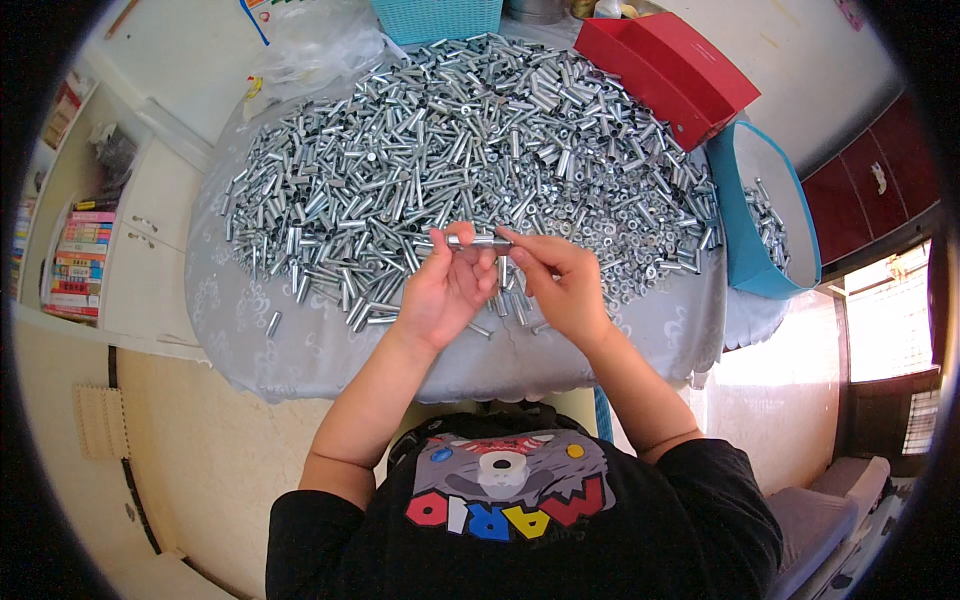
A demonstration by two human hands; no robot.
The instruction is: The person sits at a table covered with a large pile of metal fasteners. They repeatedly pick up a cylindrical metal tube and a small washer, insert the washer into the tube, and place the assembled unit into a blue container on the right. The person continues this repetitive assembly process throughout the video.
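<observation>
A shiny metal sleeve (474, 241) lies level between my two hands, above the near edge of a pile of metal hardware. My left hand (454, 289), palm up, grips its left part between thumb and fingers. At the other end, my right hand (568, 283) pinches a thin, darker end piece with thumb and forefinger; whether that is a bolt or a nut is too small to tell. Beyond both hands spreads the large pile of metal sleeves and bolts (420, 150). Nuts and washers (592, 225) gather at its right side.
A grey patterned tablecloth (247, 352) covers the table. Behind the pile stand a turquoise plastic basket (439, 19) and clear plastic bags (315, 52). A red box (667, 75) and a blue fabric bin (750, 247) holding bolts sit at the right. One loose sleeve (273, 324) lies left.
</observation>
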